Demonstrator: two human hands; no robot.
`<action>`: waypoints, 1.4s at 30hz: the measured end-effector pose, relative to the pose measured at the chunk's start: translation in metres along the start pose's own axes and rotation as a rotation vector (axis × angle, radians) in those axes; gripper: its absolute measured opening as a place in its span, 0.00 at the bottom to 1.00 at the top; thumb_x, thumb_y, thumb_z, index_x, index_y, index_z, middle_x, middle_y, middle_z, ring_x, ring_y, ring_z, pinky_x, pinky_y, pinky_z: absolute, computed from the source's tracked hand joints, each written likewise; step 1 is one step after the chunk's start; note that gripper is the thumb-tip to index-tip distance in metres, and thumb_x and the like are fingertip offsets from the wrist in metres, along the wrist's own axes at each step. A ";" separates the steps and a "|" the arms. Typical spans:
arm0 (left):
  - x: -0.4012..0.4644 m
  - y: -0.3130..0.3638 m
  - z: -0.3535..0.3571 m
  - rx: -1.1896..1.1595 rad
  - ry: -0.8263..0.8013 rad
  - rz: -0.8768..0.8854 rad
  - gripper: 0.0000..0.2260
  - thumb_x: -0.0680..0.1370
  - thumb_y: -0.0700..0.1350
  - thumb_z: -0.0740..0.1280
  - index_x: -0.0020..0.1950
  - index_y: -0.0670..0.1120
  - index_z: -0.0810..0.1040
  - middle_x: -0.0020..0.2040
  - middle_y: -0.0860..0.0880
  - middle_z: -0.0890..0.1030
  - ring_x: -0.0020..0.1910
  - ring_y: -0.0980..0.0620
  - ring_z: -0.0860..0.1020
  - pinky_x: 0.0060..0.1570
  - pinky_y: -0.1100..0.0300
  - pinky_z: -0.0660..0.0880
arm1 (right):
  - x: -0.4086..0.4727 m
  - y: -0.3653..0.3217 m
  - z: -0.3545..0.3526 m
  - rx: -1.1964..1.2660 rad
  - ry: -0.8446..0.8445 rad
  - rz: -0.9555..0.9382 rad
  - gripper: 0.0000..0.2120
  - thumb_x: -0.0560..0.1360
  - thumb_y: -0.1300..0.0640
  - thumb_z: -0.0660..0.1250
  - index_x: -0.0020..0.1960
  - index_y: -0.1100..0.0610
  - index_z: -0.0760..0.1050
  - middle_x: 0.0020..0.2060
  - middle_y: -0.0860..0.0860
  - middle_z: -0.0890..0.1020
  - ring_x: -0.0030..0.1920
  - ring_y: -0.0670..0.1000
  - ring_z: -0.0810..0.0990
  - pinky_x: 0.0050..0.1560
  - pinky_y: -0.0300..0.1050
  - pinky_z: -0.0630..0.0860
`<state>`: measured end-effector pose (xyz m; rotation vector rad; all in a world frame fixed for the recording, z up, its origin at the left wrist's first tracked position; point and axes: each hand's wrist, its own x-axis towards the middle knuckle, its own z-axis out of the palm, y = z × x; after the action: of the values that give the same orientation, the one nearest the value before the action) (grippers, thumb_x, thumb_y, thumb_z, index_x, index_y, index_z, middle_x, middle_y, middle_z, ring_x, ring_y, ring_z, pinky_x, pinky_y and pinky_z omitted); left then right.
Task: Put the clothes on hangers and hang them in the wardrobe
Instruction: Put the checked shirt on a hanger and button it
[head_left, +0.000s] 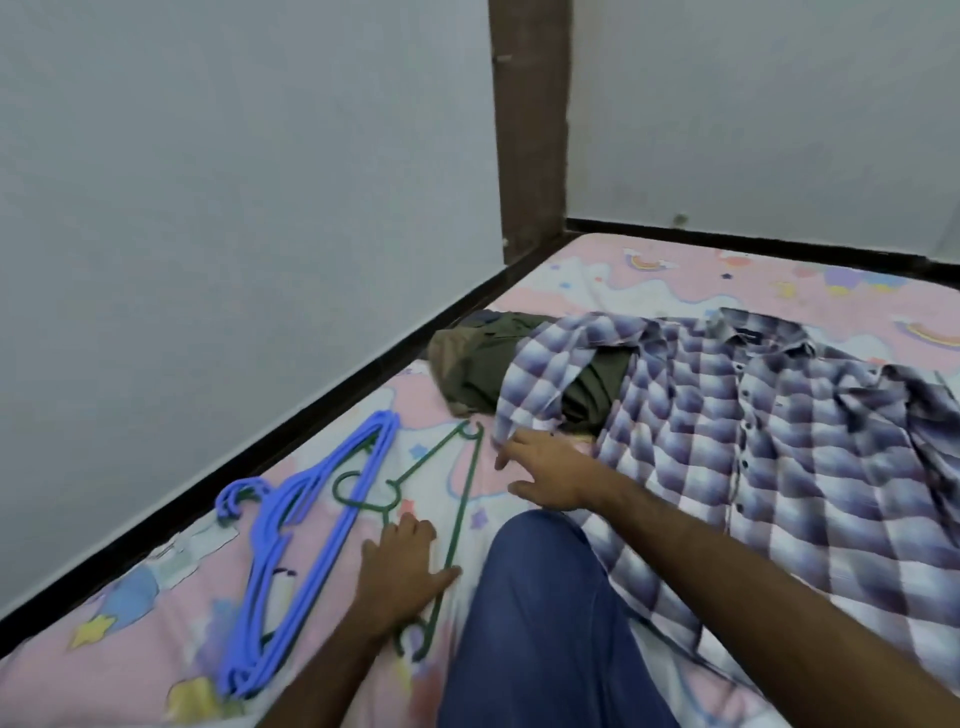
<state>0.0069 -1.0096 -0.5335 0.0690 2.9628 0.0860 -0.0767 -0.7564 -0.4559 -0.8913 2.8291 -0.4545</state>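
- The left hand (402, 564) lies flat on the bed (597, 270), fingers (410, 530) straight and a little apart, with the thumb stretched out to touch the long bar of a green hanger (460, 512).
- The green hanger lies flat on the sheet, one end up near the shirt cuff and the other end down by the person's knee (540, 613), which is in blue trousers.
- The right hand (545, 475) reaches across over the bed, fingers loosely spread and holding nothing, the fingertips just beside the cuff of a checked shirt (753, 441).
- The checked shirt, purple and white, is spread out buttoned on the right part of the bed, collar toward the far wall.
- One sleeve of the shirt lies over an olive-green garment (483, 364), which sits bundled near the left edge of the bed.
- A stack of blue hangers (306, 535) lies on the sheet to the left of the green hanger, near the dark bed frame (291, 431).
- Grey walls (234, 182) stand behind the bed, with a brown post (530, 130) in the corner.
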 end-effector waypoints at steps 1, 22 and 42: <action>-0.004 0.008 0.001 0.039 0.014 -0.006 0.26 0.75 0.68 0.60 0.65 0.52 0.70 0.64 0.50 0.71 0.65 0.46 0.70 0.60 0.46 0.67 | 0.000 -0.006 0.004 0.000 -0.020 -0.009 0.17 0.76 0.54 0.68 0.64 0.55 0.75 0.59 0.56 0.76 0.61 0.59 0.74 0.61 0.56 0.71; -0.048 0.035 -0.180 0.359 0.446 0.643 0.09 0.67 0.55 0.58 0.35 0.51 0.72 0.35 0.54 0.70 0.36 0.49 0.72 0.40 0.51 0.73 | -0.019 0.007 -0.038 -0.173 0.266 -0.081 0.39 0.74 0.37 0.69 0.80 0.46 0.58 0.79 0.51 0.60 0.78 0.55 0.60 0.77 0.60 0.58; 0.038 0.232 -0.223 -1.425 0.076 0.446 0.45 0.73 0.47 0.77 0.81 0.54 0.52 0.72 0.53 0.61 0.68 0.54 0.68 0.51 0.67 0.76 | -0.126 0.029 -0.138 1.048 0.486 0.329 0.20 0.78 0.51 0.72 0.64 0.54 0.67 0.55 0.57 0.81 0.49 0.52 0.85 0.48 0.49 0.81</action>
<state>-0.0604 -0.7886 -0.3070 0.4923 2.1746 2.0995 -0.0206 -0.6272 -0.3300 -0.0929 2.3791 -2.0111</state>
